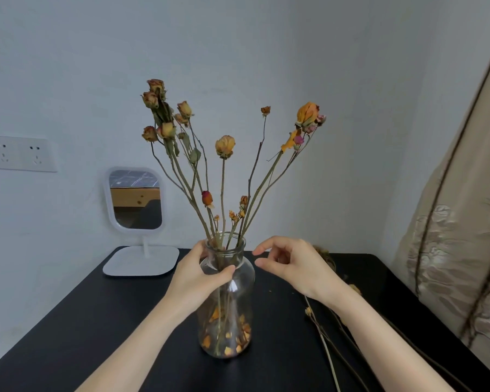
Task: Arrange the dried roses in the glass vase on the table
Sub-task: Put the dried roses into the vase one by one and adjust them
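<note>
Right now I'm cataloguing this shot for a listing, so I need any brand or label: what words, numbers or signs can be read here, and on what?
No text can be read in this view.
The glass vase bears no label.
The white mirror shows no brand.
The wall sockets show only their pin holes; any fine marking there is too small to tell.
</note>
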{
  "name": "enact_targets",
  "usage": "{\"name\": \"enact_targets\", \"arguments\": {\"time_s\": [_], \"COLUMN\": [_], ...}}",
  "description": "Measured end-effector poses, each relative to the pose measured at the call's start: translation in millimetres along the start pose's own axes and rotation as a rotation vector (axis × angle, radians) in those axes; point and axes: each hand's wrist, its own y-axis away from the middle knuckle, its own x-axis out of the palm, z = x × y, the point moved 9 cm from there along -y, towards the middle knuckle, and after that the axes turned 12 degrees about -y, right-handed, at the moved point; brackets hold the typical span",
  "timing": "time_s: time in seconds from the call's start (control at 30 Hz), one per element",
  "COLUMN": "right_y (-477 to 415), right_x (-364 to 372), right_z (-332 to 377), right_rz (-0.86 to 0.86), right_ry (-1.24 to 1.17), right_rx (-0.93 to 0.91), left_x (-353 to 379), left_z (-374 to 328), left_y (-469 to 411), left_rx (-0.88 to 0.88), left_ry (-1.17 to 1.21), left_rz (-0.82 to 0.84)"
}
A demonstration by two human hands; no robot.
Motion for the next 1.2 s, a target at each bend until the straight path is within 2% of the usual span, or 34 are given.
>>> {"name": "enact_targets", "arguments": {"time_s": [0.17, 0.27, 0.37, 0.43, 0.5, 0.6, 0.73, 0.97, 1.07, 1.2], "right_y": [1, 2, 7, 14, 22, 41, 72, 104, 106, 114], "right_x": [1, 1, -1, -6, -16, -36, -63, -80, -65, -42], "right_z": [-8, -14, -28, -44, -65, -101, -139, -158, -158, -165], "right_rz": [-0.002, -0.012, -0.017, -0.024, -0.044, -0.092, -0.153, -0.087, 0.034, 0.239], "right_ry": [0.022, 0.027, 0.05, 0.093, 0.145, 0.175, 0.194, 0.308, 0.336, 0.315], "right_rx": [0.01, 0.021, 0.072, 0.137, 0.23, 0.401, 0.595, 0.715, 0.733, 0.861], "left_x": [6, 7, -8, -18, -11, 24, 90, 177, 201, 221], "left_z": [2, 4, 8, 1, -15, -34, -42, -30, -22, -10], "left_y": [-5, 2, 28, 57, 82, 103, 105, 62, 53, 52], "left_rx": [0.004, -0.007, 0.017, 0.103, 0.256, 0.418, 0.452, 0.114, 0.019, -0.069], "left_ry": [0.093, 0.13, 0.087, -0.002, -0.094, -0.169, -0.268, -0.46, -0.569, -0.611], "left_rz": [0.098, 0.07, -0.205, -0.402, -0.459, -0.276, 0.071, 0.33, 0.428, 0.54]}}
